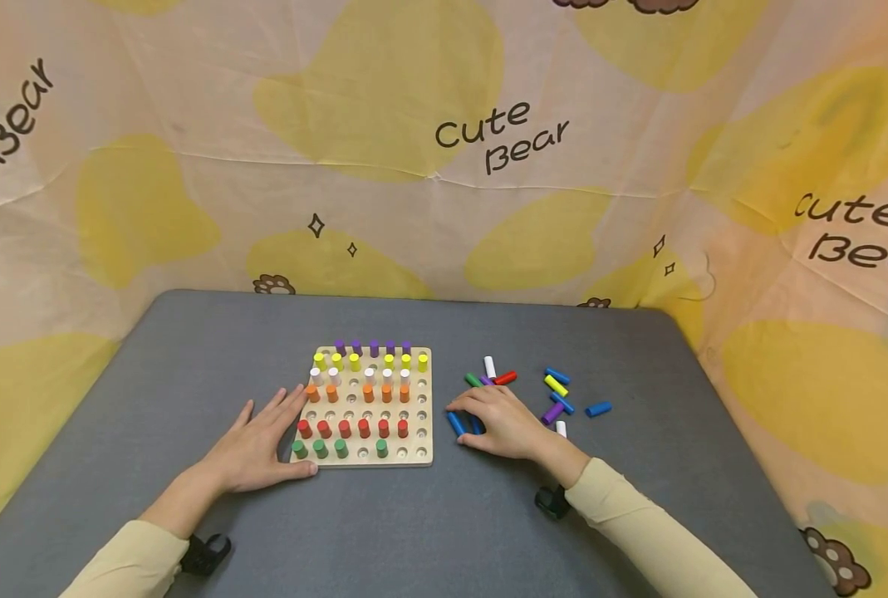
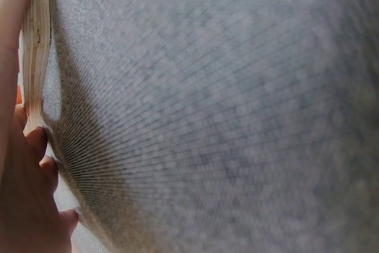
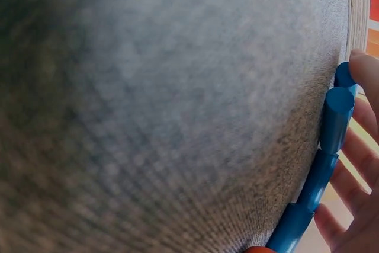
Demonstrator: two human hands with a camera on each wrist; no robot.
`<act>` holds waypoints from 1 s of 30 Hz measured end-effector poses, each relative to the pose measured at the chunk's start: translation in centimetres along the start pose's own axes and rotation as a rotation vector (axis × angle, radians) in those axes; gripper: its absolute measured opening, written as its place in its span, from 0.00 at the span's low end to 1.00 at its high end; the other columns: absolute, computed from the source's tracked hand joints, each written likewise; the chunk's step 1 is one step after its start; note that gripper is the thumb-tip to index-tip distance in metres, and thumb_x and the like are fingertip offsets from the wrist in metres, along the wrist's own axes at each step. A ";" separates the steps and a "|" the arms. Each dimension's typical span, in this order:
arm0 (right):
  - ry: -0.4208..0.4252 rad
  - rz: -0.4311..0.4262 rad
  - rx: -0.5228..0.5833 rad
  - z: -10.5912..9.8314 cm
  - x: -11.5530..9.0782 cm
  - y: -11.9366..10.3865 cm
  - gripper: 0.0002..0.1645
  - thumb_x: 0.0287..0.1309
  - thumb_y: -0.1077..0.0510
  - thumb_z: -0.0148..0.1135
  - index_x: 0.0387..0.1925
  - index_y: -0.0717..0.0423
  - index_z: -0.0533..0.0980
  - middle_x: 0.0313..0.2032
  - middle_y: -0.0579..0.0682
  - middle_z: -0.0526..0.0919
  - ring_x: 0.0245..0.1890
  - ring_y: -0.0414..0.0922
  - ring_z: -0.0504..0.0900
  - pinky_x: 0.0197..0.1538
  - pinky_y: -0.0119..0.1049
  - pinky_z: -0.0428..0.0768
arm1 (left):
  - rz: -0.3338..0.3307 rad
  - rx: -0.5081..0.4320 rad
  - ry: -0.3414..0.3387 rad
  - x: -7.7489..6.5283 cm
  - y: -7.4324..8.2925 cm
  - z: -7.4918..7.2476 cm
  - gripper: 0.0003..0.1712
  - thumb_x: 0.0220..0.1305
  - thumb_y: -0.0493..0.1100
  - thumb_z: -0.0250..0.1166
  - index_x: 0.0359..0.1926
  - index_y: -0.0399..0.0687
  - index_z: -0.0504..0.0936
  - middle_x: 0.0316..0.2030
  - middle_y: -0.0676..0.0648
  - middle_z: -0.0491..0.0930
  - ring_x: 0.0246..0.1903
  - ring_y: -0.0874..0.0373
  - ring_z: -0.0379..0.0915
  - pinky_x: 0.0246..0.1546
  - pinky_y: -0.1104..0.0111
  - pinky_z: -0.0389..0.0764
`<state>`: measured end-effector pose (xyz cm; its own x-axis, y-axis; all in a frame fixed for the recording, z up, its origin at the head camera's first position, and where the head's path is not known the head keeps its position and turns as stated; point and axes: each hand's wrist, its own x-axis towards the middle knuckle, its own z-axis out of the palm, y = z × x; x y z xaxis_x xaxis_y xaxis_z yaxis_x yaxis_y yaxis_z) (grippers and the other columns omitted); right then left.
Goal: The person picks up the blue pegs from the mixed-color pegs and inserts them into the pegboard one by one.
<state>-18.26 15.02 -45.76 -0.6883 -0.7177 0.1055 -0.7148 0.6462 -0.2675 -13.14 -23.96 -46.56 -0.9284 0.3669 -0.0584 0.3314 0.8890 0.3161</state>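
Observation:
A wooden pegboard lies on the grey table, its rows holding purple, yellow, white, orange, red and green pegs. One row between the orange and the red shows bare holes. My left hand rests with spread fingers along the board's left side, the thumb at its near left corner. Right of the board, my right hand is low over the table, with thumb and fingertips at the two ends of a blue peg. A second blue peg lies under that palm. In the right wrist view several blue pegs line up beside the fingers.
Loose pegs lie beyond and right of my right hand: a white peg, a red peg, a green peg, a yellow peg, a purple peg and a blue peg. A patterned cloth hangs behind the table.

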 end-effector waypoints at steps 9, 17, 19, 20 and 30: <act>0.035 -0.022 -0.001 0.2 0.0 -0.2 0.25 0.52 0.42 0.63 0.51 0.45 0.75 0.49 0.42 0.77 0.53 0.41 0.73 0.59 0.50 0.65 | 0.000 -0.024 0.000 0.0 -0.1 0.1 0.64 0.42 0.78 0.58 0.72 0.50 0.45 0.71 0.43 0.49 0.69 0.41 0.43 0.61 0.36 0.40; 0.033 0.019 0.007 -0.2 0.1 -0.7 0.25 0.53 0.42 0.62 0.52 0.45 0.75 0.49 0.41 0.78 0.53 0.40 0.73 0.60 0.47 0.65 | -0.001 -0.027 0.003 -0.1 0.0 0.0 0.64 0.42 0.78 0.58 0.72 0.49 0.46 0.71 0.43 0.49 0.69 0.41 0.43 0.61 0.37 0.40; 0.037 0.023 0.010 -0.3 0.1 -0.8 0.25 0.53 0.43 0.62 0.52 0.46 0.74 0.48 0.41 0.78 0.52 0.40 0.73 0.60 0.46 0.67 | -0.004 -0.028 -0.001 -0.1 0.1 0.0 0.64 0.42 0.78 0.58 0.72 0.49 0.46 0.71 0.43 0.49 0.69 0.41 0.43 0.61 0.37 0.39; 0.041 0.023 0.012 -0.3 0.2 -0.8 0.25 0.53 0.43 0.62 0.52 0.46 0.74 0.48 0.41 0.78 0.52 0.40 0.73 0.59 0.46 0.67 | -0.005 -0.029 -0.001 -0.1 0.1 -0.1 0.64 0.42 0.78 0.58 0.72 0.49 0.46 0.71 0.43 0.49 0.69 0.41 0.43 0.61 0.36 0.39; 0.058 0.058 0.117 -0.7 0.7 -1.2 0.25 0.53 0.54 0.65 0.53 0.49 0.72 0.47 0.43 0.79 0.44 0.37 0.76 0.50 0.35 0.76 | -0.007 -0.033 -0.004 -0.1 0.2 -0.1 0.64 0.42 0.78 0.58 0.72 0.48 0.47 0.71 0.42 0.49 0.69 0.41 0.43 0.61 0.36 0.39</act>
<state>-17.93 13.91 -44.67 -0.7363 -0.6619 0.1408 -0.6568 0.6490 -0.3839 -13.03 -23.84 -46.40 -0.9302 0.3614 -0.0643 0.3189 0.8823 0.3463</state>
